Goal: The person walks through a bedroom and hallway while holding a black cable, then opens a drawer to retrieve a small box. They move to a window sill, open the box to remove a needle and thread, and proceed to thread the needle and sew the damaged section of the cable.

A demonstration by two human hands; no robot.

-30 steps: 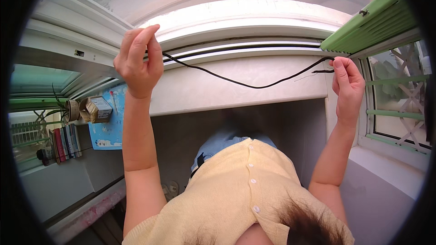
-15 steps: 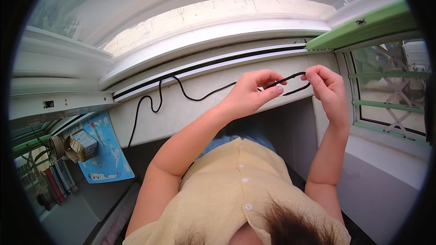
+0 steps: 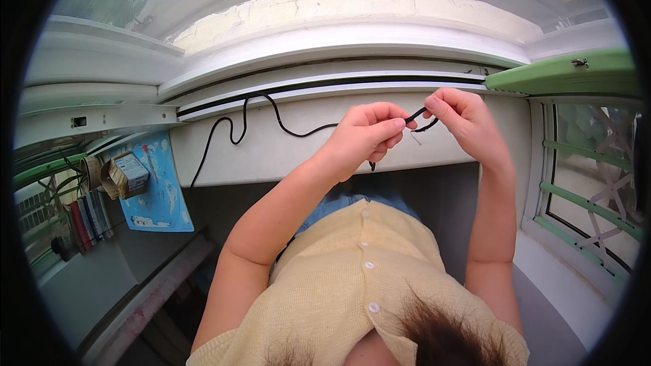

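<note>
Head view: black cord [image 3: 285, 125] pinched between left hand [image 3: 363, 139] and right hand [image 3: 461, 118].

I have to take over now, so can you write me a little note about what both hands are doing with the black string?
Left hand: fingers pinch the black cord near its end.
Right hand: fingers pinch the cord's looped end beside it.
Cord: most of it sits in the window frame groove; a slack stretch hangs out on the left and swings across to the hands.
Done: long run seated.
Left: the loose part is not yet in the groove.
</note>
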